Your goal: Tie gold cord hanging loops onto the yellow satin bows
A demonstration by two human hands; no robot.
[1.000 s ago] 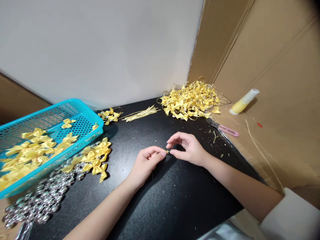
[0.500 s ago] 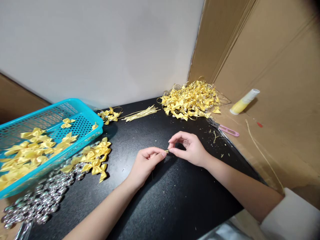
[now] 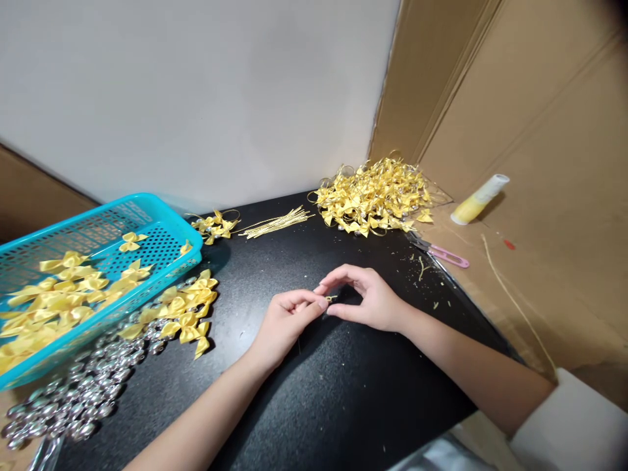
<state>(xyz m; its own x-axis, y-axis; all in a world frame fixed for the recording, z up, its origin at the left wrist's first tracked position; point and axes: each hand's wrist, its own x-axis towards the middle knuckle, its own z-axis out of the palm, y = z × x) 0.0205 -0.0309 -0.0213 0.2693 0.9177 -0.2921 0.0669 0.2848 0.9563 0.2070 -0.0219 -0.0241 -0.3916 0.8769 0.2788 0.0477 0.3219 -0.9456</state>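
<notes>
Fingertips of the right hand (image 3: pixel 370 301) had closed in toward the left hand (image 3: pixel 287 320), both pinching a tiny gold piece (image 3: pixel 330 298) above the black table (image 3: pixel 318 392); loose yellow bows (image 3: pixel 189 307) lay left, scissors (image 3: pixel 441 252) right.

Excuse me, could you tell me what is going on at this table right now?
A person's left hand and right hand meet over the black table, pinching a tiny gold piece between the fingertips. A turquoise basket of yellow bows sits at the left, with silver beads below it. A large pile of bows lies at the back, beside pink-handled snips.
</notes>
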